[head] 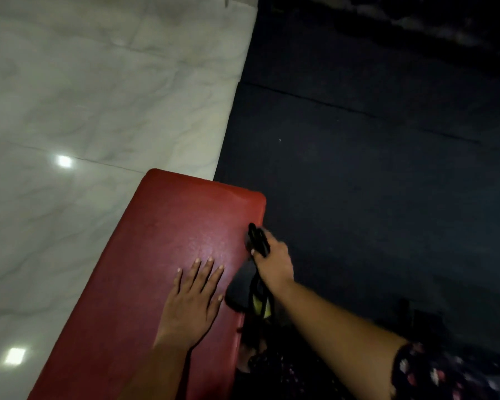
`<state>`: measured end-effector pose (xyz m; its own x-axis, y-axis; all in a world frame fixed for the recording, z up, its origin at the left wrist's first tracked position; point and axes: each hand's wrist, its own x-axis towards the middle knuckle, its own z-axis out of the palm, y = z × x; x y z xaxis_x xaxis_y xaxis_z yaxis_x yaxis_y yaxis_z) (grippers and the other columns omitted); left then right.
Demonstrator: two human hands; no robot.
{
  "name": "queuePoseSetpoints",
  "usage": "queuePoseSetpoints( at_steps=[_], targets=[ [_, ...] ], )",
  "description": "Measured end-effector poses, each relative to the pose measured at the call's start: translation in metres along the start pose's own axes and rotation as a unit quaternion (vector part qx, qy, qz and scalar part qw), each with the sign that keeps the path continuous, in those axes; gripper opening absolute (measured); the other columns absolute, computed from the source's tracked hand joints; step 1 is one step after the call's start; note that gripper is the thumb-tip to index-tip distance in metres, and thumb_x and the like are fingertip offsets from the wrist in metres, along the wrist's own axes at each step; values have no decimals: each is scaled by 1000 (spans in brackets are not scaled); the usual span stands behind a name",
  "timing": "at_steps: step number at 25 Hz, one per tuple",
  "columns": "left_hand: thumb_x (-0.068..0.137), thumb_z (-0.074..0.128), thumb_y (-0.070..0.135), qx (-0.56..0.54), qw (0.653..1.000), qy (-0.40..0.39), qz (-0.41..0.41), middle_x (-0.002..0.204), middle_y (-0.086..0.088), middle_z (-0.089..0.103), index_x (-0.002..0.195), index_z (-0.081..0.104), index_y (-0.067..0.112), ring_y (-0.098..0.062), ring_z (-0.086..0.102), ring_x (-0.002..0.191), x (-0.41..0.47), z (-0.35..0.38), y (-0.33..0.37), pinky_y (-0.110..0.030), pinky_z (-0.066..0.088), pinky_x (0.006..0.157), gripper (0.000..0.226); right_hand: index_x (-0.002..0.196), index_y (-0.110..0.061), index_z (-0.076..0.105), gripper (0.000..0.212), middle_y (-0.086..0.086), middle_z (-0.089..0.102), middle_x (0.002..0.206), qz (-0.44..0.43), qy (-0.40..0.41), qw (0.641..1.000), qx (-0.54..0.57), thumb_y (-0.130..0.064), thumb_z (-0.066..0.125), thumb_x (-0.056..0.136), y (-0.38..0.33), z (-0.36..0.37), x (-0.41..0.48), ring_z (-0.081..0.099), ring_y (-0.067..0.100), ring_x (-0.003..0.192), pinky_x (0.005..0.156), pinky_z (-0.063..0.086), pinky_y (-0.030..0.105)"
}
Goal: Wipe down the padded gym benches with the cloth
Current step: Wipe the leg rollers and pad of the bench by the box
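A red padded bench runs from the bottom left up toward the middle of the view. My left hand lies flat on its top with fingers spread, holding nothing. My right hand is at the bench's right edge, closed around a dark cloth. Part of the cloth hangs down along the bench's side, where a dark fold with a yellow patch shows below my wrist.
Pale marble floor tiles with two light reflections lie left of and beyond the bench. Dark rubber gym flooring covers the right side. A patterned sleeve shows at the bottom right.
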<state>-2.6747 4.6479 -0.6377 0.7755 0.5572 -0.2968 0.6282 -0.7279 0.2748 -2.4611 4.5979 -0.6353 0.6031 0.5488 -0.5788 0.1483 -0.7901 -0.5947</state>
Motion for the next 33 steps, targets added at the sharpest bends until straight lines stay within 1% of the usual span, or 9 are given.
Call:
queuePoseSetpoints(
  at_steps=[6,12,16,20,24,26,28,30,33],
  targets=[
    [105,5,45,-24,999,-4,-37,150,-4,47,149,34,22,-24,34,139,-10,6,6,-47,20,114,57,147,-39,33,69,1,46,130,-54,-108,991,-61,-17,59,87,28,-3,-71,55,17,115,94,38,17],
    [105,5,44,-18,999,-4,-40,147,-5,49,145,47,19,-23,34,138,-19,4,7,-41,10,116,62,141,-28,47,62,4,61,125,-38,-66,997,15,-4,59,85,10,-13,-12,56,11,104,81,40,14],
    [105,5,44,-34,998,-7,-54,148,-4,48,147,40,20,-23,34,139,-26,7,9,-42,11,116,59,147,-39,35,76,-4,43,134,-96,-135,982,-87,-14,62,81,43,-2,-74,49,11,118,101,34,14],
    [106,6,41,-36,998,1,-50,148,-4,48,144,47,19,-23,34,139,-46,8,8,-41,11,117,61,147,-37,31,77,-1,40,140,-155,-194,953,-172,-14,65,82,48,-28,-72,42,11,129,99,21,0],
    [106,6,41,-57,996,-1,-63,147,-4,50,143,49,19,-22,36,138,-64,8,11,-41,14,117,62,145,-34,38,73,-2,51,127,-73,-106,991,-44,-14,62,79,29,-16,-50,53,12,112,92,37,11],
    [105,6,43,-61,996,1,-71,146,-3,51,143,49,19,-22,36,138,-66,8,11,-41,13,117,62,142,-30,42,73,1,58,132,-32,-139,987,72,-12,61,74,39,3,-77,57,15,120,101,42,18],
    [103,10,47,-49,997,6,-61,149,-3,47,146,45,20,-21,34,141,-69,10,9,-42,16,117,61,145,-28,40,77,4,47,147,3,-208,970,128,-13,68,75,72,20,-113,45,17,135,115,33,33],
    [101,22,49,-28,999,18,-36,154,-3,41,149,41,21,-21,31,143,-74,14,8,-45,19,116,58,149,-27,36,86,3,29,158,-23,-248,963,103,-28,72,71,95,20,-133,25,18,146,121,19,39],
    [92,41,50,-14,999,40,-21,155,-1,39,149,41,22,-20,31,143,-73,17,5,-45,21,115,64,128,-39,48,68,2,55,138,4,-171,984,56,-31,65,62,73,4,-111,49,17,130,113,34,30]
  ],
)
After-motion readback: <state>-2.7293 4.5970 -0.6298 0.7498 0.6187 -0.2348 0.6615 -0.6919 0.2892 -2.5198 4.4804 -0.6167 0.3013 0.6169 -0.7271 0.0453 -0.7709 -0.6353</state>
